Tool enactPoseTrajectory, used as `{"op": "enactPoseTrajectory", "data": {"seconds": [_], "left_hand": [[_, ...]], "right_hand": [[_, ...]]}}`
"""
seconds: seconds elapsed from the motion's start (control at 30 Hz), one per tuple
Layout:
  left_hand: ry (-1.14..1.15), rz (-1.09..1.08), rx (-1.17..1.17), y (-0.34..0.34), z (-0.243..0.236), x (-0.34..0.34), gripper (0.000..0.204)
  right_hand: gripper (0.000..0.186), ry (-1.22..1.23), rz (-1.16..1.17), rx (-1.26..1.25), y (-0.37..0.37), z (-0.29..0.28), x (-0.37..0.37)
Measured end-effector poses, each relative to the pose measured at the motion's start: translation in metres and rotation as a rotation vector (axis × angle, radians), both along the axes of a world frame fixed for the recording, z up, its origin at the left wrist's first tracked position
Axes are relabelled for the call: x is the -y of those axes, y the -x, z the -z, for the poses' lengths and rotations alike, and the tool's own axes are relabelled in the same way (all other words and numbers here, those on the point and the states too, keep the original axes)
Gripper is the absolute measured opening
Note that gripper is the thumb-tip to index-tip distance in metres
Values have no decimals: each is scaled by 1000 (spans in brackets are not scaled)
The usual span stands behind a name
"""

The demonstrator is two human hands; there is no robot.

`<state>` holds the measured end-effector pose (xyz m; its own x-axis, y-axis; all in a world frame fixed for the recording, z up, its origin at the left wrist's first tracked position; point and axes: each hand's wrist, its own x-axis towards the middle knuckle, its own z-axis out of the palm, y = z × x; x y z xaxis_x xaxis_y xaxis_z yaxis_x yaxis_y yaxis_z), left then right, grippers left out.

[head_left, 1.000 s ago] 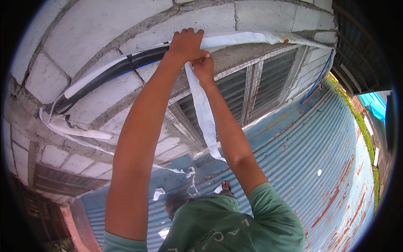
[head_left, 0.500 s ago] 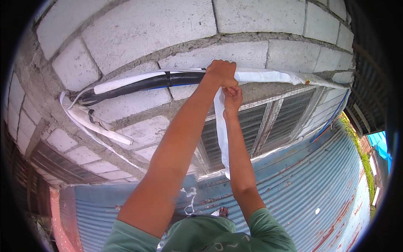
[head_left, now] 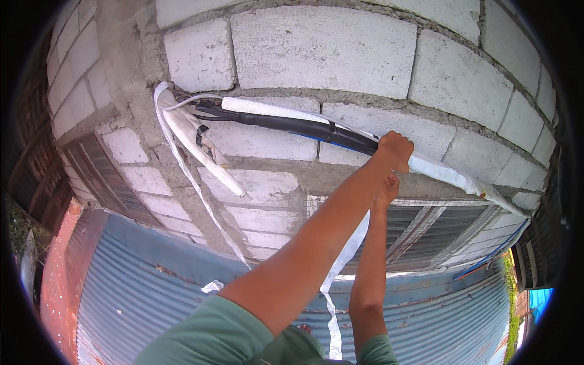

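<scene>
A bundle of black foam-covered piping, a white ribbed tube and a thin cable runs along the block wall. My left hand is closed round this bundle where the white wrapping begins. Just below it, my right hand has its fingers pinched together at the upper end of a white wrapping tape. The tape's loose length hangs down between my forearms toward the roof. My fingers partly hide where the tape meets the bundle.
Beyond the wrapped stretch, the wall meets a dark roof edge. A screened louvre window lies below my hands. At the left, a white pipe end and a loose white strip hang down. Blue corrugated roofing lies underfoot.
The view has swung left, so the wall, bundle and hands sit farther right. My hands stay at the start of the wrapped part; the hanging tape now slants and twists.
</scene>
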<state>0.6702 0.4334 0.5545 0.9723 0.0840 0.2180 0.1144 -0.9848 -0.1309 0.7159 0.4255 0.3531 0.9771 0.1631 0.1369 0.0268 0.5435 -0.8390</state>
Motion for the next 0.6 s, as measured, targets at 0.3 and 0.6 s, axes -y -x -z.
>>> {"op": "enactPoseTrajectory", "data": {"seconds": [0.3, 0.6], "left_hand": [[-26, -30, 98, 2, 6, 4, 50], [0, -80, 62, 5, 3, 10, 64]], "right_hand": [[42, -467, -511, -73, 11, -9, 31], [26, -768, -705, -613, 41, -29, 36]]}}
